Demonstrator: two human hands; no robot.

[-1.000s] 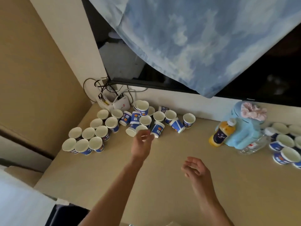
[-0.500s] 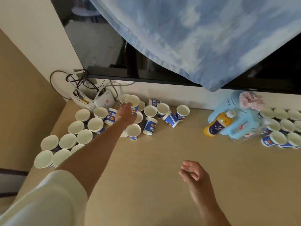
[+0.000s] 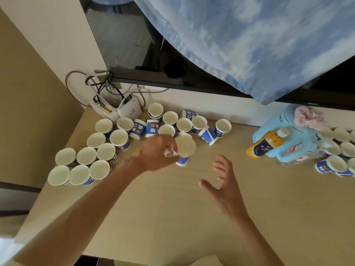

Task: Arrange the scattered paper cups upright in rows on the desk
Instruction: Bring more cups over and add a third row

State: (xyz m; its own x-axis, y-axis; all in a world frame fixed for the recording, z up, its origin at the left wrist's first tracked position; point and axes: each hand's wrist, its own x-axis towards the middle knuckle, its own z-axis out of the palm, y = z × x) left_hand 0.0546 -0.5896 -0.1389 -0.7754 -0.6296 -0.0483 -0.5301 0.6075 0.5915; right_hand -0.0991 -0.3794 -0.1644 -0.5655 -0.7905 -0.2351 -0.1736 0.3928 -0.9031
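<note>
Left hand (image 3: pixel 153 153) gripping cup (image 3: pixel 184 148), bare desk (image 3: pixel 172 208) beneath, right hand (image 3: pixel 224 186) spread

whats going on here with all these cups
A person is arranging paper cups on a pale wooden desk. The left hand grips a blue and white paper cup by its side, mouth up, in front of the jumbled pile by the wall, where several cups lie tipped over. The right hand hovers open and empty beside it. Near the desk's left edge, a block of upright cups stands in rows.
</note>
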